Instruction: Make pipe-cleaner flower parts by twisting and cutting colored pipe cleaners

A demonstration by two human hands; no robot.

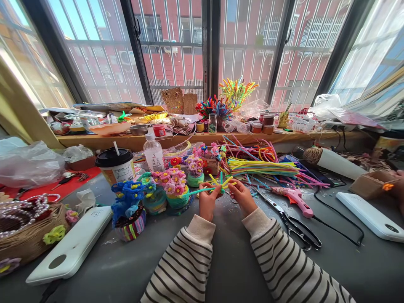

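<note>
Both hands are raised over the grey table, close together around a small bundle of green and yellow pipe cleaners that spread out like spokes. My left hand pinches the bundle from the left, and a long green strand runs out past it toward the flower pots. On the other side my right hand has its thumb and fingers closed on a yellow pipe cleaner end. Just left of the hands stands a pot of pink fuzzy flowers, with a blue flower pot farther left.
Right of my hands lie large scissors and a pink glue gun with a black cord. Behind is a pile of pipe cleaners. A lidded cup, bottle and white power bank stand left. Another person's hand shows far right.
</note>
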